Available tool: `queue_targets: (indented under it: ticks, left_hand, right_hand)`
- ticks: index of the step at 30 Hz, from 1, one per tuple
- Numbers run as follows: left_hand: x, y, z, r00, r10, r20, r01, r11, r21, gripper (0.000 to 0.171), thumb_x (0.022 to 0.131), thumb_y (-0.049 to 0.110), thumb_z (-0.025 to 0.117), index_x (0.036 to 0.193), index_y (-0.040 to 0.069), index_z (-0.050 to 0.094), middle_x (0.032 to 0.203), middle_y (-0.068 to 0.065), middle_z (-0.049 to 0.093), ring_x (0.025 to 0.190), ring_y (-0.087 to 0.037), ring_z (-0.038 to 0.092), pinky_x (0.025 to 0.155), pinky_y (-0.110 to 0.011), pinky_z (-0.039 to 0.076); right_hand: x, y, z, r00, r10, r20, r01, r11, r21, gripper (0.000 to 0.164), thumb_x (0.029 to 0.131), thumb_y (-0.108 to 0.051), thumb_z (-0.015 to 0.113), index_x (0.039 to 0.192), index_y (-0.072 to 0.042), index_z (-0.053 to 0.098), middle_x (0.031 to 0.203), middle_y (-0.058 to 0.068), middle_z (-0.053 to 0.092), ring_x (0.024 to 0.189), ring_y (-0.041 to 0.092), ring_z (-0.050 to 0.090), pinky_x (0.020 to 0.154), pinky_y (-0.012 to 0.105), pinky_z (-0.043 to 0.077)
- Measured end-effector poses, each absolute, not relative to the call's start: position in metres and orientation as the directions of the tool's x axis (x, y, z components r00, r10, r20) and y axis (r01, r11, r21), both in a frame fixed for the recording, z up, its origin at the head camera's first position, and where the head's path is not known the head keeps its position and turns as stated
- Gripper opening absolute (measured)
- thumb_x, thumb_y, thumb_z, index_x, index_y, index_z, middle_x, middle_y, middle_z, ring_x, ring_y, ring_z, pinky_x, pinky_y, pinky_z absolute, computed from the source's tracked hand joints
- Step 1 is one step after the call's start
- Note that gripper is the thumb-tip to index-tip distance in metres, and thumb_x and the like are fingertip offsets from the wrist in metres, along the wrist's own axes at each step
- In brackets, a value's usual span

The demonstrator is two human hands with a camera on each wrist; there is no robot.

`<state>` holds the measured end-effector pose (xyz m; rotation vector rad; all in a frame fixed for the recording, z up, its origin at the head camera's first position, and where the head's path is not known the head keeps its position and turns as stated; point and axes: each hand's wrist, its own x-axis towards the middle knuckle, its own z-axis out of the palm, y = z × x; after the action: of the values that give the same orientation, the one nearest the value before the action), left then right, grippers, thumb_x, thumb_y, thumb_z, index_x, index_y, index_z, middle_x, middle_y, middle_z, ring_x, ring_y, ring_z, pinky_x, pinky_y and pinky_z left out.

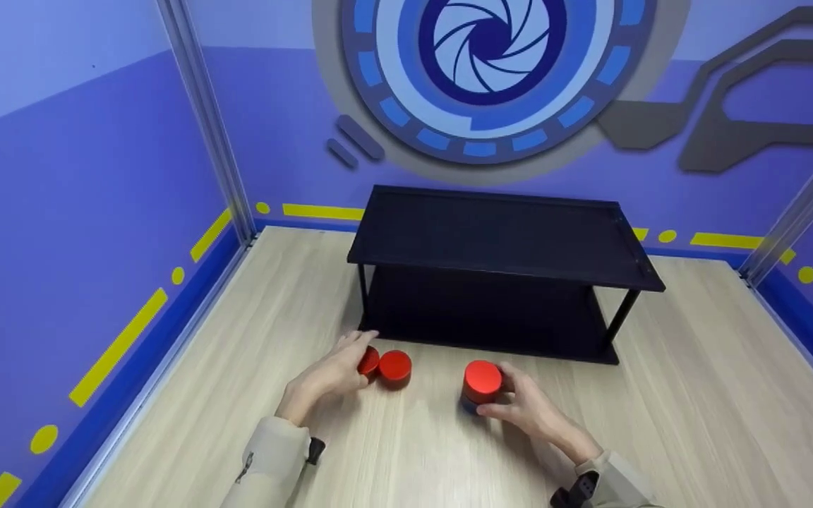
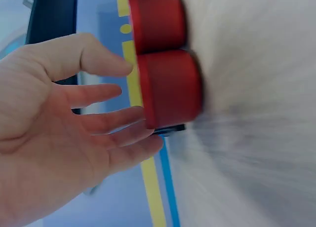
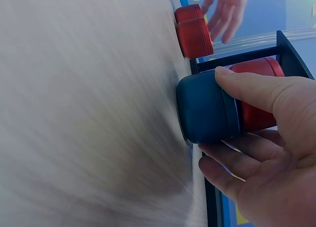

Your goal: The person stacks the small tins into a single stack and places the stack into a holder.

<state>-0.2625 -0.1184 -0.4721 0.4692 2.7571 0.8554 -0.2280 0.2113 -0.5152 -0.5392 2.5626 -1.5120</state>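
Two short red round tins stand side by side on the wooden table: a left one (image 1: 370,363) (image 2: 170,91) and a right one (image 1: 395,370) (image 2: 159,22). My left hand (image 1: 339,367) (image 2: 74,113) is beside the left tin, fingers relaxed and thumb apart; whether a fingertip touches it I cannot tell. Farther right, a third red tin (image 1: 483,381) (image 3: 256,106) sits on top of a dark blue tin (image 1: 470,405) (image 3: 205,108). My right hand (image 1: 530,406) (image 3: 276,133) holds this stack from the right, its thumb and fingers around the blue tin.
A black two-level shelf (image 1: 505,236) stands behind the tins, its lower board (image 1: 484,310) close to them. Blue-purple printed panels (image 1: 96,212) enclose the wooden table (image 1: 420,451) at the back and sides.
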Motion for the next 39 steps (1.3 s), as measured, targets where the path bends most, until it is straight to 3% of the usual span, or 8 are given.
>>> queue_targets:
  ticks: [5, 10, 18, 29, 39]
  left_hand:
    - [-0.266, -0.122, -0.48, -0.934, 0.349, -0.072, 0.243, 0.772, 0.587, 0.077, 0.072, -0.009, 0.067, 0.142, 0.004, 0.04, 0.138, -0.018, 0.047, 0.124, -0.031, 0.047, 0.102, -0.046, 0.042]
    - [-0.268, -0.124, -0.484, -0.94, 0.338, -0.05, 0.236, 0.748, 0.62, 0.068, 0.07, -0.011, 0.065, 0.134, 0.002, 0.046, 0.123, -0.013, 0.054, 0.104, -0.024, 0.052, 0.09, -0.04, 0.046]
    - [-0.269, -0.127, -0.489, -0.942, 0.336, -0.021, 0.244, 0.724, 0.645, 0.06, 0.071, -0.012, 0.066, 0.127, 0.0, 0.05, 0.118, -0.013, 0.057, 0.103, -0.025, 0.055, 0.089, -0.041, 0.047]
    - [-0.269, -0.13, -0.486, -0.958, 0.284, -0.028, 0.191, 0.709, 0.679, 0.06, 0.072, -0.012, 0.067, 0.128, 0.0, 0.05, 0.119, -0.015, 0.058, 0.105, -0.028, 0.057, 0.092, -0.044, 0.048]
    - [-0.269, -0.131, -0.471, -0.969, 0.244, 0.027, 0.197, 0.707, 0.679, 0.058, 0.075, -0.003, 0.071, 0.128, 0.005, 0.05, 0.119, -0.011, 0.056, 0.103, -0.026, 0.058, 0.091, -0.042, 0.049]
  right_hand:
    - [-0.228, 0.211, -0.515, -0.927, -0.365, 0.083, -0.249, 0.434, -0.866, 0.069, 0.076, -0.016, 0.08, 0.132, 0.004, 0.045, 0.126, 0.024, 0.06, 0.115, 0.039, 0.06, 0.098, 0.051, 0.048]
    - [-0.228, 0.211, -0.516, -0.927, -0.365, 0.086, -0.249, 0.427, -0.869, 0.069, 0.076, -0.015, 0.08, 0.132, 0.004, 0.045, 0.126, 0.025, 0.06, 0.116, 0.039, 0.06, 0.098, 0.049, 0.048]
    - [-0.229, 0.212, -0.517, -0.922, -0.375, 0.095, -0.261, 0.422, -0.868, 0.069, 0.076, -0.015, 0.08, 0.132, 0.004, 0.045, 0.125, 0.024, 0.06, 0.115, 0.039, 0.061, 0.097, 0.047, 0.049]
    - [-0.229, 0.211, -0.518, -0.925, -0.367, 0.101, -0.267, 0.438, -0.858, 0.07, 0.077, -0.016, 0.08, 0.134, 0.003, 0.045, 0.125, 0.023, 0.061, 0.114, 0.038, 0.061, 0.096, 0.047, 0.05]
    - [-0.228, 0.212, -0.516, -0.929, -0.359, 0.092, -0.256, 0.442, -0.86, 0.069, 0.076, -0.015, 0.081, 0.133, 0.002, 0.045, 0.127, 0.025, 0.059, 0.116, 0.038, 0.06, 0.098, 0.047, 0.049]
